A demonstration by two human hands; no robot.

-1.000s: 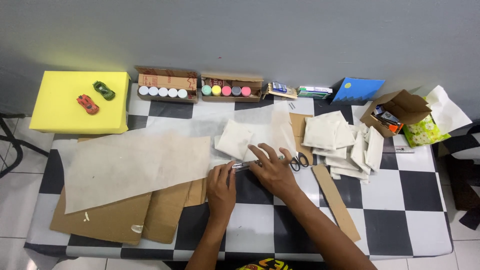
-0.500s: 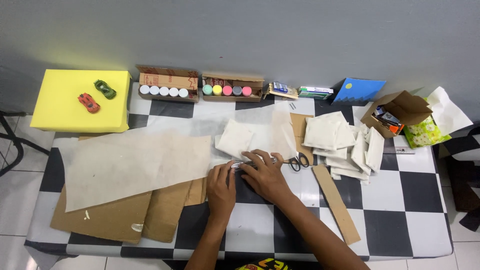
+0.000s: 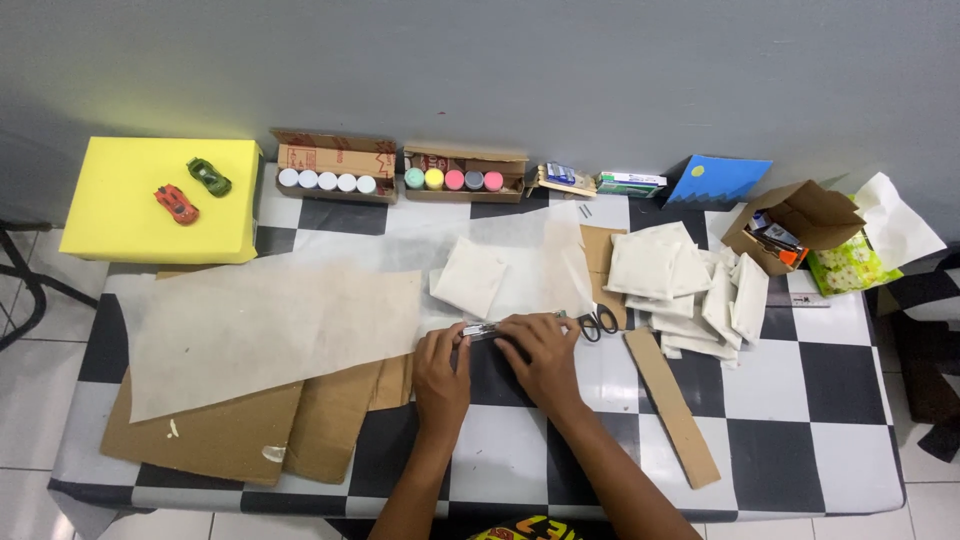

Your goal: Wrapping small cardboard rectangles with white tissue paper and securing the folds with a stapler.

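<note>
**Both hands on a small metal tool at mid-table**

While the left hand (image 3: 442, 372) pinches its left end, the right hand (image 3: 541, 355) lies curled over the small metal tool (image 3: 480, 330), whose long axis runs left-right on the checkered table (image 3: 800, 440). How firmly either grip closes, I cannot tell. Leftmost sits a yellow block (image 3: 130, 215) with 2 toy cars; then 2 open cardboard boxes of round-capped jars, white (image 3: 328, 181) then coloured (image 3: 455, 179). Scissors (image 3: 598, 322) lie just right; farther right, white pouches (image 3: 690, 290).

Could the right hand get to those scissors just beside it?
Probably yes: the right hand lies just left of the scissors, which sit uncovered on the table with nothing between them.
</note>
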